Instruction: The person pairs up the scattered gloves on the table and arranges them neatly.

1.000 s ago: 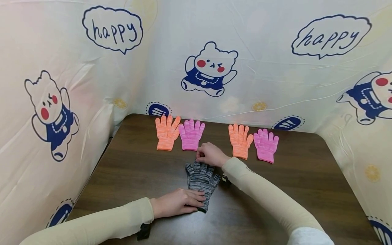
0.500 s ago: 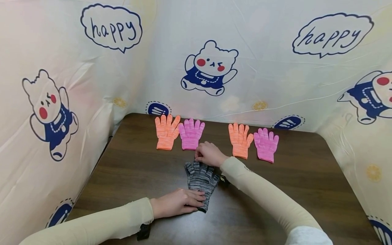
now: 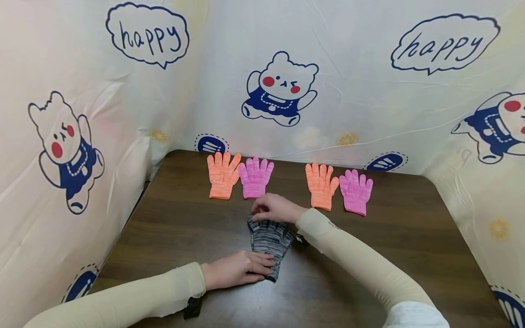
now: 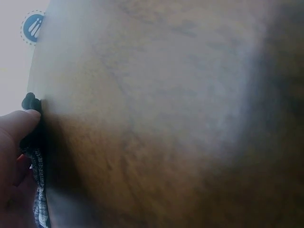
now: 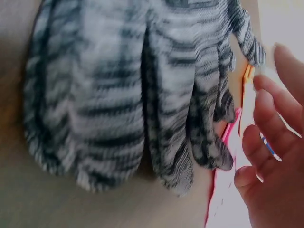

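Right hand [image 3: 280, 208] — perhaps on grey glove [image 3: 270, 240]

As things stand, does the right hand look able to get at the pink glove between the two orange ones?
Probably yes: the right hand is close to the cuff end of that pink glove, nothing visible stands between them, and its fingers seem to hold nothing.

All views share the grey-and-black striped knit glove [image 3: 268, 239]
Head looks forward, down across the brown wooden table [image 3: 164, 237]; left wrist, close above it; right wrist, nearest the glove's fingers.
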The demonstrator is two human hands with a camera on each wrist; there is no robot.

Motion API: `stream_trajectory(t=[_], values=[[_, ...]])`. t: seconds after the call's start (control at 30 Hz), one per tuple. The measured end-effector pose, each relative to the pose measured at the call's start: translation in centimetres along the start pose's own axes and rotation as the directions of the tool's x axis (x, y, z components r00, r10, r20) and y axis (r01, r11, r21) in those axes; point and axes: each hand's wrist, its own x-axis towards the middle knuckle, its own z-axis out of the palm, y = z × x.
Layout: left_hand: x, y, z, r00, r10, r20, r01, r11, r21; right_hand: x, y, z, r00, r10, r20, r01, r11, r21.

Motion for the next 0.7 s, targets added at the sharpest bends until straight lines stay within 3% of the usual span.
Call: stream_trajectory(t=[0.13, 0.57, 0.7], values=[[0.0, 0.0, -0.1, 1.0, -0.002, 0.0, 0.002, 1.0, 0.009, 0.2, -0.3, 0.3, 0.998, -0.046, 0.051, 0.047, 0.998, -0.03], [0.0, 0.0, 0.1, 1.0, 0.0, 0.005, 0.0, 1.0, 0.025, 1.6, -1.0, 1.2, 1.0, 0.006, -0.027, -0.012, 0.975, -0.223], [0.0, 0.1, 0.1, 1.0, 0.001, 0.003, -0.001, 1.0, 0.026, 1.9, -0.9, 1.2, 0.999, 0.008, -0.048, -0.019, 0.975, -0.222]])
